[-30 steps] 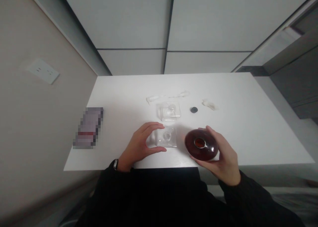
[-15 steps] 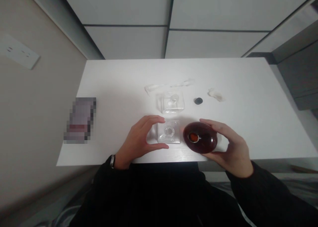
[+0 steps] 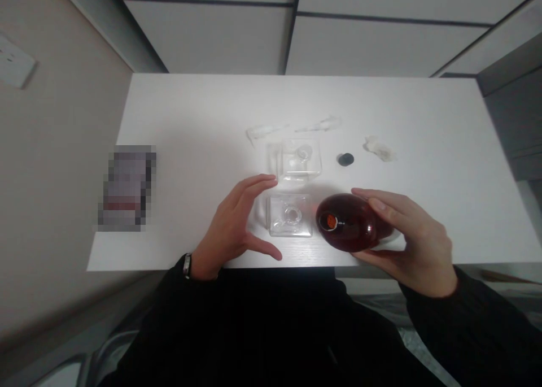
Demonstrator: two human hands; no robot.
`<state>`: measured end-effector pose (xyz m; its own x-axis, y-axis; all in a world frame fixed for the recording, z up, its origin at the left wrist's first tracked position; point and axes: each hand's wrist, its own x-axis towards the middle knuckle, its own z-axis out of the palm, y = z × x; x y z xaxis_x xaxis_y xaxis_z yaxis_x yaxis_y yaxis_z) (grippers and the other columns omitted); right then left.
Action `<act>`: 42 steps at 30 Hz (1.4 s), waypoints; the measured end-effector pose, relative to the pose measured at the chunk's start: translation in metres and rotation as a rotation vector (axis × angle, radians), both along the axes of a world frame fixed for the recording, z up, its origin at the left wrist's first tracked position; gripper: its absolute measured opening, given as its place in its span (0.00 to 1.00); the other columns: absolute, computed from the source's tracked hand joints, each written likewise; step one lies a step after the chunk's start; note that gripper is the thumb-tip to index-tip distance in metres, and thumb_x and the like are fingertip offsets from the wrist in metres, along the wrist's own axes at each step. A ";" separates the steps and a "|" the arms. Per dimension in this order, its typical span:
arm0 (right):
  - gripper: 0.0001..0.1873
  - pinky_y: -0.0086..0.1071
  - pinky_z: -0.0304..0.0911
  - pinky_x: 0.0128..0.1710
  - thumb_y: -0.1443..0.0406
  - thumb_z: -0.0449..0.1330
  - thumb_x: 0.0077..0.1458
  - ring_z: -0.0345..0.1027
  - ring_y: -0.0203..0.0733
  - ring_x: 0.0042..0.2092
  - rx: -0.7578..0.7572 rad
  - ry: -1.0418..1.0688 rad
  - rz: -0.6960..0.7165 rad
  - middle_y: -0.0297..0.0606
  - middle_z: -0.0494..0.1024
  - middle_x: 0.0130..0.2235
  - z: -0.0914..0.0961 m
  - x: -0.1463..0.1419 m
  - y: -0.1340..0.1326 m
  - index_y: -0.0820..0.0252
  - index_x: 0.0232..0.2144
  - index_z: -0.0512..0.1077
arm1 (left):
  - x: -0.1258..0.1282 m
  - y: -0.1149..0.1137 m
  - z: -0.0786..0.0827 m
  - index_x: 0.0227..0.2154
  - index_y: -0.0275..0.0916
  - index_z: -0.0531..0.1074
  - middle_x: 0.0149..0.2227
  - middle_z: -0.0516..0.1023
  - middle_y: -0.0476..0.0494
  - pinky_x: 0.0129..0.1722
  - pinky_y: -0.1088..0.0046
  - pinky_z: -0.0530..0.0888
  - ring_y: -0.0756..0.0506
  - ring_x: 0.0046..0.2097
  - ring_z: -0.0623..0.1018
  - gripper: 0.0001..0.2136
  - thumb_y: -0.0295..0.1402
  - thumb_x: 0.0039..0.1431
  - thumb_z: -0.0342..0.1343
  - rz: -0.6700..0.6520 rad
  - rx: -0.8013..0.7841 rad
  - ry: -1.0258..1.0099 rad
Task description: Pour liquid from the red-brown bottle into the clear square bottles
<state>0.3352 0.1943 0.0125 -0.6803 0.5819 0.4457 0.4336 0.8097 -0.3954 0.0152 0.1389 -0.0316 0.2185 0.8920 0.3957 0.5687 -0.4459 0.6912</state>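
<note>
My right hand (image 3: 412,237) grips a round dark red bottle (image 3: 349,224) of liquid, tilted so its open mouth faces left toward a clear square glass bottle (image 3: 289,216). My left hand (image 3: 235,226) curves around the left side of that clear bottle, fingers apart, close to the glass without a plain grip. A second clear square bottle (image 3: 300,158) stands just behind the first. Both rest on the white table (image 3: 190,121).
A small black cap (image 3: 346,159) lies right of the far bottle, a crumpled white scrap (image 3: 379,147) beyond it. Clear plastic wrappers (image 3: 292,129) lie behind the bottles. A blurred box (image 3: 126,187) sits at the table's left edge beside the wall.
The red bottle has tipped further left, its mouth now pointing at the near clear bottle. My left hand has opened a little. The view has shifted downward.
</note>
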 end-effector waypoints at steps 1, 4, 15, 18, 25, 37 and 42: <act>0.52 0.52 0.82 0.48 0.65 0.73 0.57 0.80 0.60 0.57 0.008 -0.017 0.008 0.52 0.80 0.60 0.002 0.000 0.000 0.45 0.76 0.55 | 0.000 0.000 0.000 0.64 0.44 0.66 0.62 0.76 0.33 0.65 0.51 0.76 0.33 0.64 0.78 0.49 0.72 0.47 0.58 0.017 0.010 -0.008; 0.51 0.51 0.82 0.48 0.65 0.73 0.57 0.80 0.60 0.56 0.037 -0.057 0.016 0.53 0.80 0.60 0.006 0.002 0.000 0.47 0.76 0.55 | -0.001 0.000 -0.001 0.61 0.42 0.70 0.59 0.79 0.34 0.62 0.55 0.78 0.35 0.60 0.80 0.47 0.74 0.50 0.52 0.067 0.036 -0.022; 0.50 0.53 0.82 0.44 0.65 0.72 0.58 0.81 0.65 0.53 0.105 -0.121 0.029 0.58 0.81 0.57 0.016 -0.002 0.001 0.54 0.76 0.55 | 0.002 -0.005 0.005 0.55 0.40 0.73 0.50 0.83 0.39 0.53 0.64 0.80 0.43 0.50 0.82 0.24 0.56 0.74 0.50 0.161 0.086 -0.066; 0.50 0.53 0.82 0.42 0.65 0.72 0.58 0.81 0.66 0.52 0.120 -0.142 0.036 0.59 0.81 0.57 0.019 -0.005 0.002 0.54 0.77 0.55 | 0.004 -0.005 0.007 0.53 0.40 0.74 0.47 0.83 0.42 0.49 0.66 0.79 0.46 0.47 0.82 0.14 0.44 0.76 0.52 0.196 0.093 -0.057; 0.51 0.55 0.82 0.41 0.66 0.73 0.57 0.81 0.67 0.51 0.140 -0.169 0.048 0.59 0.81 0.56 0.024 -0.009 0.004 0.55 0.76 0.55 | 0.006 -0.007 0.010 0.50 0.41 0.75 0.44 0.83 0.43 0.46 0.67 0.80 0.46 0.44 0.82 0.10 0.38 0.76 0.53 0.248 0.099 -0.086; 0.49 0.55 0.81 0.45 0.63 0.71 0.60 0.80 0.64 0.53 0.118 -0.238 0.024 0.51 0.80 0.60 0.030 -0.010 0.005 0.46 0.77 0.54 | 0.007 -0.008 0.010 0.48 0.41 0.76 0.44 0.84 0.45 0.45 0.68 0.80 0.47 0.42 0.82 0.07 0.33 0.74 0.54 0.253 0.107 -0.085; 0.48 0.54 0.81 0.42 0.62 0.71 0.60 0.81 0.64 0.51 0.172 -0.249 0.040 0.51 0.81 0.59 0.033 -0.011 0.008 0.48 0.76 0.55 | 0.008 -0.008 0.011 0.47 0.41 0.76 0.43 0.84 0.46 0.45 0.69 0.79 0.48 0.42 0.81 0.06 0.31 0.74 0.55 0.251 0.111 -0.084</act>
